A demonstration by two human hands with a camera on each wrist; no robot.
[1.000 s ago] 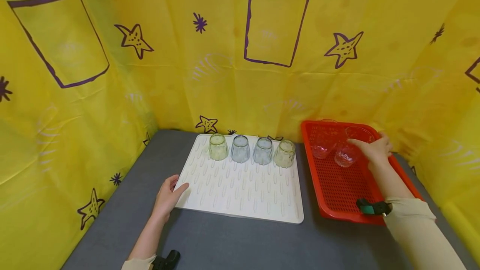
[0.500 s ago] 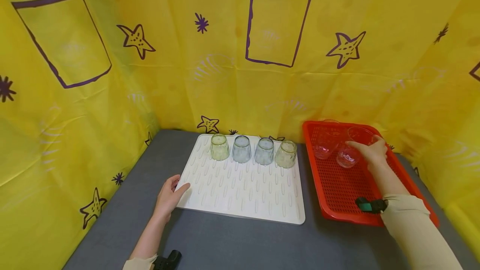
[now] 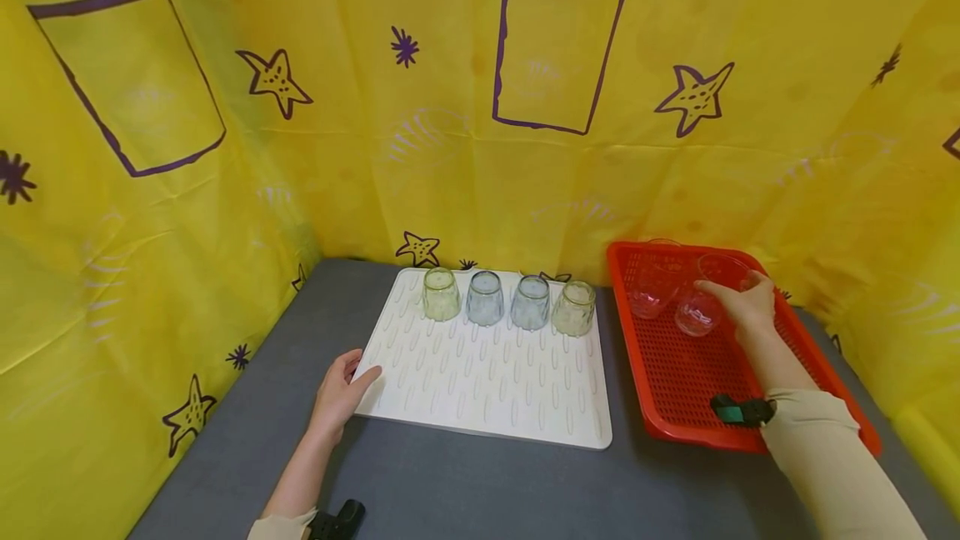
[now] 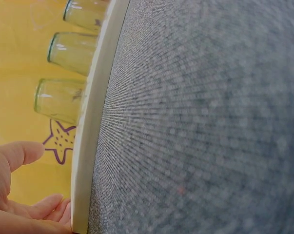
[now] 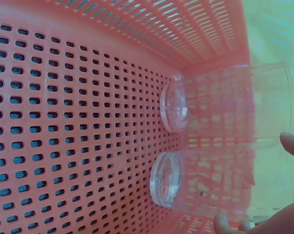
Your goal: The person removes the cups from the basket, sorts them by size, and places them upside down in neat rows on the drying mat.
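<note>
In the head view my right hand [image 3: 752,304] holds a clear drinking glass [image 3: 697,312] by its upper part, thumb on one side and fingers on the other. This glass stands upright in a red plastic basket [image 3: 637,373], beside a second clear glass [image 3: 651,294]. The right wrist view shows my thumb [image 5: 293,145] at the rim. My left hand [image 3: 341,390] is at the left edge of a white ribbed drying mat [image 3: 480,382]. In the left wrist view its fingers [image 4: 51,209] are by the mat's edge and the thumb is raised apart.
Along the mat's back stand several upside-down tinted tumblers, including a green one [image 3: 441,297], a blue one [image 3: 485,300] and a yellowish one [image 3: 574,310]. A grey tabletop [image 3: 465,490] lies beneath. Yellow patterned cloth [image 3: 420,182] hangs behind and at both sides.
My right hand's fingers have drawn in a little closer round the glass. The left hand, the mat and the tumblers keep their places; the head view has shifted slightly.
</note>
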